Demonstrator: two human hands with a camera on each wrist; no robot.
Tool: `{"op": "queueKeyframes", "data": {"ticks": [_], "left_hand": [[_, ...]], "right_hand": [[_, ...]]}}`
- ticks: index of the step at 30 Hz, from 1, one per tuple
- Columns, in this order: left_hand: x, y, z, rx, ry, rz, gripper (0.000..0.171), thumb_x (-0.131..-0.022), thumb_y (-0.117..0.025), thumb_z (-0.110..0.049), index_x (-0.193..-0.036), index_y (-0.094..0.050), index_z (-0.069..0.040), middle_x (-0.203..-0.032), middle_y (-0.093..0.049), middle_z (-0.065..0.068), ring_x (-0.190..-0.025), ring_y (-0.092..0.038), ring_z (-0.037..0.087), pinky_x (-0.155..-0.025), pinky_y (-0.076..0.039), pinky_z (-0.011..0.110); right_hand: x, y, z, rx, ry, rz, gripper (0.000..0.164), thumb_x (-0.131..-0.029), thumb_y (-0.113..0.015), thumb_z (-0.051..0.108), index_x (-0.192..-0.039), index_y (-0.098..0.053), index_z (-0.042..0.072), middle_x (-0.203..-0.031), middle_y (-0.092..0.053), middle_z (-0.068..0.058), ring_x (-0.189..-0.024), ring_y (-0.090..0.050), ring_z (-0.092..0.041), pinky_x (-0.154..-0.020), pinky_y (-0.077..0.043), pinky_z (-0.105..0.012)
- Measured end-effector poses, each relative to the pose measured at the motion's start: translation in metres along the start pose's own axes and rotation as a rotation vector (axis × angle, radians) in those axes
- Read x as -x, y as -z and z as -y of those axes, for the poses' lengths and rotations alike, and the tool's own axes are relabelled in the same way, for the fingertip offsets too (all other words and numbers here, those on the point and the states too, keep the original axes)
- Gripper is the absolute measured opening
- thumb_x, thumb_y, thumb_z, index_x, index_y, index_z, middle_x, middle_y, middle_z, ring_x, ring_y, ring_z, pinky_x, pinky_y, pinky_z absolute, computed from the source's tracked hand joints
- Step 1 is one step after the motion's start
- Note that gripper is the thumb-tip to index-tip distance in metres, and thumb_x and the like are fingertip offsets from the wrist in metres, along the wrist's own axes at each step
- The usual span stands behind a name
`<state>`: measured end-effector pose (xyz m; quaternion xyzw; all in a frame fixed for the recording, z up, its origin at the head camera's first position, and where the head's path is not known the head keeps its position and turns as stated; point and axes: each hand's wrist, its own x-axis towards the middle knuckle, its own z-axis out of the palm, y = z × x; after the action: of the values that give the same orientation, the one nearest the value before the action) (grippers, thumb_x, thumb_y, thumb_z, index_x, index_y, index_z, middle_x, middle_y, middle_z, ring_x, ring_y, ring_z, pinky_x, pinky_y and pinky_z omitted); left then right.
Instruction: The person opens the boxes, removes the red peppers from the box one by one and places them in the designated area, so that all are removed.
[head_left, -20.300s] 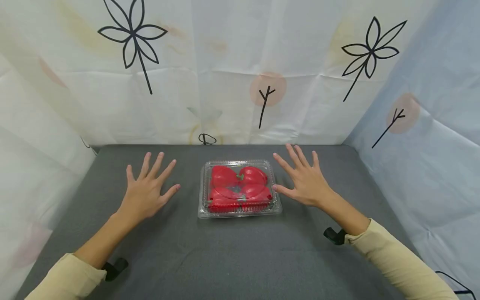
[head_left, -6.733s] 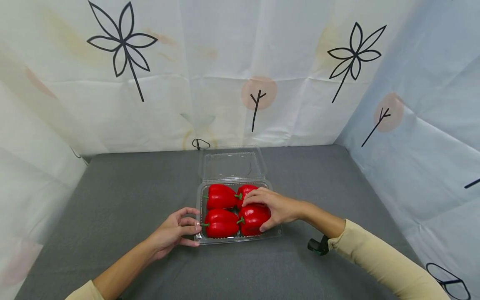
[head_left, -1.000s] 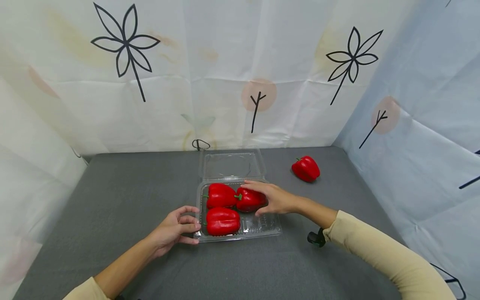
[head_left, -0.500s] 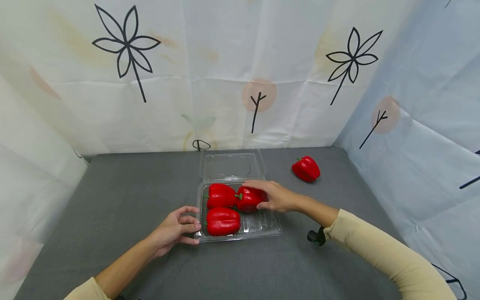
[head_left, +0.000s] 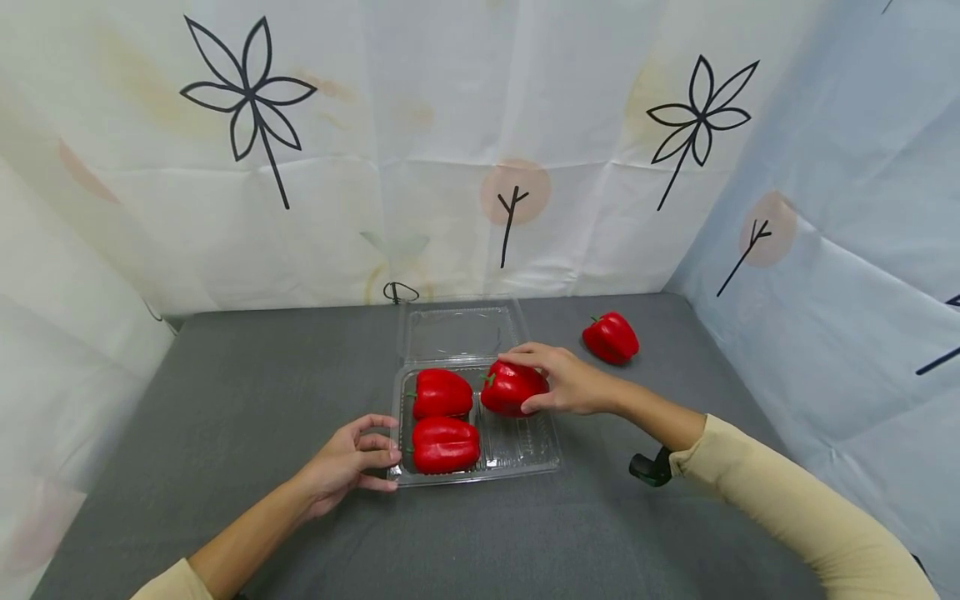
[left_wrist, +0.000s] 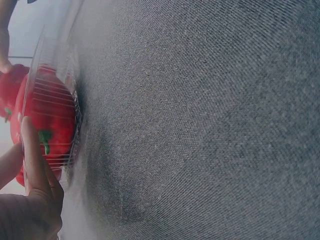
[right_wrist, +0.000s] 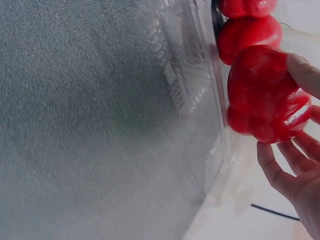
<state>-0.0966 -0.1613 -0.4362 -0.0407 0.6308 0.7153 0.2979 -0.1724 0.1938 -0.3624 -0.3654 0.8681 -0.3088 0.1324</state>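
My right hand (head_left: pixel 573 383) grips a red bell pepper (head_left: pixel 513 389) over the right part of a clear plastic clamshell container (head_left: pixel 525 462). In the right wrist view this bell pepper (right_wrist: pixel 265 95) sits between thumb and fingers, above the container's rim. My left hand (head_left: pixel 348 462) holds the container's left edge; the left wrist view shows its fingers (left_wrist: pixel 35 155) along the ribbed wall, with the thumb at the rim. Two more red bell peppers, a back one (head_left: pixel 442 393) and a front one (head_left: pixel 446 445), lie in the left half of the container, green stems pointing left.
A further red bell pepper (head_left: pixel 611 338) lies on the grey cloth-covered table (head_left: pixel 480 542), toward the back right. The container's lid (head_left: pixel 465 329) is folded back behind it, near the table's far edge. Printed white curtains (head_left: pixel 435 125) enclose the back and sides.
My right hand has lifted the back-right bell pepper up and to the right, away from the one beside it. The left hand stays at the container's edge. Earlier, another pepper went to the table.
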Motion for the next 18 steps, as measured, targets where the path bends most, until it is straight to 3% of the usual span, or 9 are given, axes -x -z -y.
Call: {"op": "queueKeyframes", "data": {"ticks": [8,18], "left_hand": [[0.000,0.000,0.000,-0.001,-0.001,0.004,0.060,-0.091,-0.071,-0.003,-0.140,-0.036,0.001,-0.097,-0.062,0.008,-0.091,-0.064,0.024,-0.078,-0.061,0.048],[0.000,0.000,0.000,0.001,-0.002,0.006,0.061,-0.091,-0.071,-0.003,-0.140,-0.036,0.001,-0.097,-0.061,0.008,-0.090,-0.063,0.023,-0.078,-0.061,0.048]], "right_hand": [[0.016,0.020,-0.007,0.030,-0.030,-0.116,0.072,-0.081,-0.083,0.010,-0.145,-0.050,0.006,-0.140,-0.051,-0.015,-0.121,-0.054,-0.033,-0.088,-0.059,-0.043],[0.039,0.031,-0.042,0.062,-0.077,-0.252,0.072,-0.080,-0.084,0.009,-0.143,-0.050,0.001,-0.139,-0.051,-0.019,-0.121,-0.050,-0.038,-0.084,-0.058,-0.051]]}}
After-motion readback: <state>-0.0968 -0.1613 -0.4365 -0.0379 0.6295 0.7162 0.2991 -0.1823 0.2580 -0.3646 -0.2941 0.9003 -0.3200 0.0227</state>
